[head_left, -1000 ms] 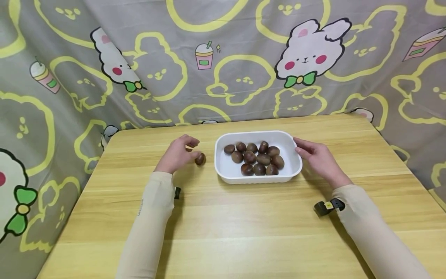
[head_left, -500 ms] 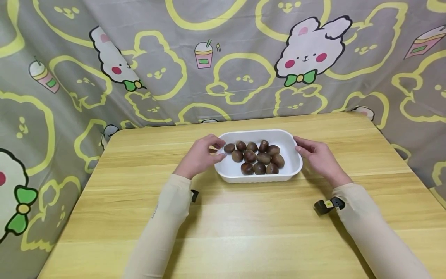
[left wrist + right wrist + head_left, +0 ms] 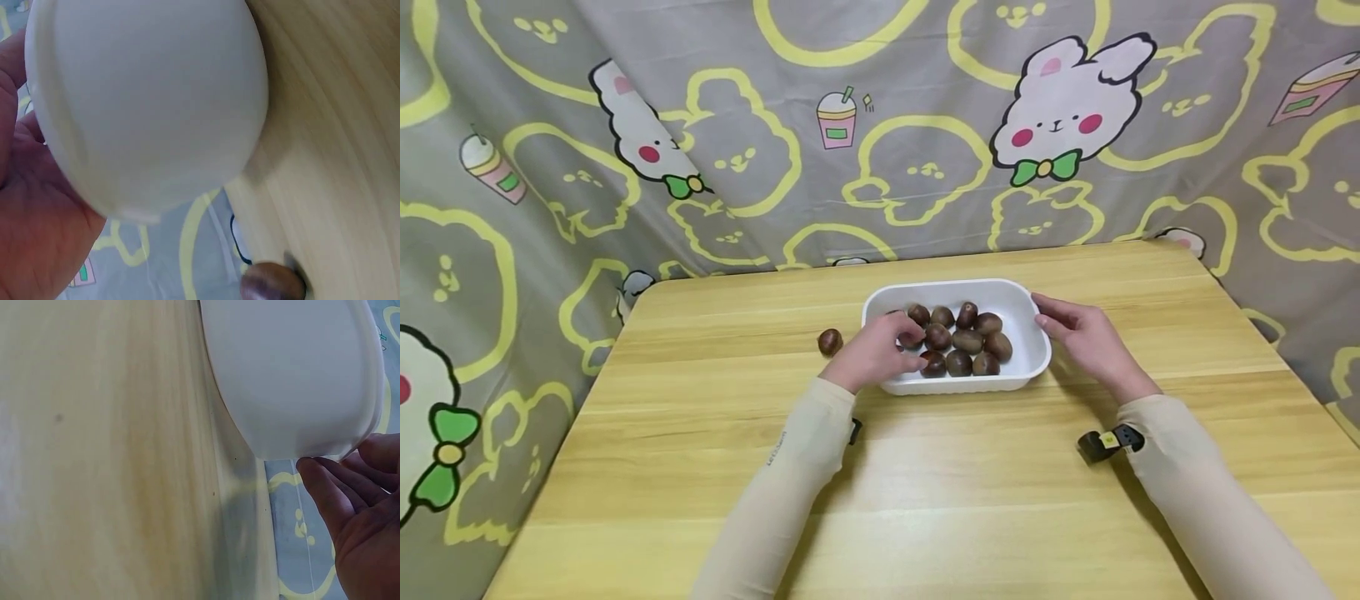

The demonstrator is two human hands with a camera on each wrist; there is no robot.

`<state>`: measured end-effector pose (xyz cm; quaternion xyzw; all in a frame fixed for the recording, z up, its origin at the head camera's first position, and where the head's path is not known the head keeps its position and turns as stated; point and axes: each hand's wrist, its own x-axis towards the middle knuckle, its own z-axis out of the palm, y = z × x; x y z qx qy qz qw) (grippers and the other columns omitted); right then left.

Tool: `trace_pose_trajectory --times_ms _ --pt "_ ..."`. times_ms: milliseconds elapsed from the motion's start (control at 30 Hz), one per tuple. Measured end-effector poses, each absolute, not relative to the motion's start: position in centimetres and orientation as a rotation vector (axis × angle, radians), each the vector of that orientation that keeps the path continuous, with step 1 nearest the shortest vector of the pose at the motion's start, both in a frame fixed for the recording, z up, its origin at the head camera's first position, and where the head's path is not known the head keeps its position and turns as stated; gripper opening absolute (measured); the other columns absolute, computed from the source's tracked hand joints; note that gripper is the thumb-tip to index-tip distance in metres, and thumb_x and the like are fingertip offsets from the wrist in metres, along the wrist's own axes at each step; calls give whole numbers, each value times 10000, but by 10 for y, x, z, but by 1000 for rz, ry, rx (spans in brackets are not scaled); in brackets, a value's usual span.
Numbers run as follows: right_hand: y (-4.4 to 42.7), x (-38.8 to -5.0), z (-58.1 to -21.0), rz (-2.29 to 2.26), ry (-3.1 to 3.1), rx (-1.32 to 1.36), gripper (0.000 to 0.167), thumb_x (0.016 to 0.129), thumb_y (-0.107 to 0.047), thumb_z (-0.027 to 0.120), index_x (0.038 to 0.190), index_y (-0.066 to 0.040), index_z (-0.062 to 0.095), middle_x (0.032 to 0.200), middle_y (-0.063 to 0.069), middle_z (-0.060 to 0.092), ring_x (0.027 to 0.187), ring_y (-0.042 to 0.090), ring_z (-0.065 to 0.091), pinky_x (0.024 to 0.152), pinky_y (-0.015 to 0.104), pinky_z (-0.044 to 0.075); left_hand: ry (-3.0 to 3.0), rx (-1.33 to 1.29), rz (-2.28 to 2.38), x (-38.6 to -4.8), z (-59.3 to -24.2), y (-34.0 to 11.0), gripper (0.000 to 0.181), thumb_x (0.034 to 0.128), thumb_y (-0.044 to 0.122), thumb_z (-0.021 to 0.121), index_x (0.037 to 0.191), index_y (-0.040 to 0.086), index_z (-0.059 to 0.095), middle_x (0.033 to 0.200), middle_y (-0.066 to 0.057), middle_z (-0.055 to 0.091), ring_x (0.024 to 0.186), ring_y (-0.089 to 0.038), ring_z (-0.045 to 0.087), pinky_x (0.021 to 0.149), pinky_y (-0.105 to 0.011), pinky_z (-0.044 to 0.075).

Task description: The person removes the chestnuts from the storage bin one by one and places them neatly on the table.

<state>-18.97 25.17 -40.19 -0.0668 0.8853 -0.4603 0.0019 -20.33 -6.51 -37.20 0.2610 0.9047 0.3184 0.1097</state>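
Observation:
Several brown chestnuts (image 3: 967,342) lie in a white plastic tray (image 3: 955,386) on the table. My left hand (image 3: 874,354) reaches over the tray's left end, thumb and fingers apart among the chestnuts at that side. In the left wrist view the tray wall (image 3: 150,106) hides those fingertips. One loose chestnut (image 3: 831,342) lies on the table left of the tray, and a chestnut (image 3: 272,281) shows at the bottom of the left wrist view. At the tray's right end my right hand (image 3: 1086,342) holds its edge between thumb and fingers.
The light wooden table (image 3: 970,500) meets a grey cartoon-print cloth (image 3: 925,167) along its back. Both forearms wear beige sleeves. A dark wrist camera (image 3: 1101,446) sits on the right wrist.
My left hand has moved right, from beside the loose chestnut to over the tray's left end. That chestnut now shows fully. The right hand and the tray have stayed put.

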Motion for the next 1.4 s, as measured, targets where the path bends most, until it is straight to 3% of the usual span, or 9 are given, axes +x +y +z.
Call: trace_pose_trajectory --times_ms 1400 --pt "251 -188 -400 -1474 2747 -213 480 1031 -258 536 1442 -20 469 1413 198 492 1258 347 500 1010 468 411 2631 906 565 -210 -382 -45 274 866 175 775 1113 67 728 1131 -57 617 1007 -173 572 888 -267 459"
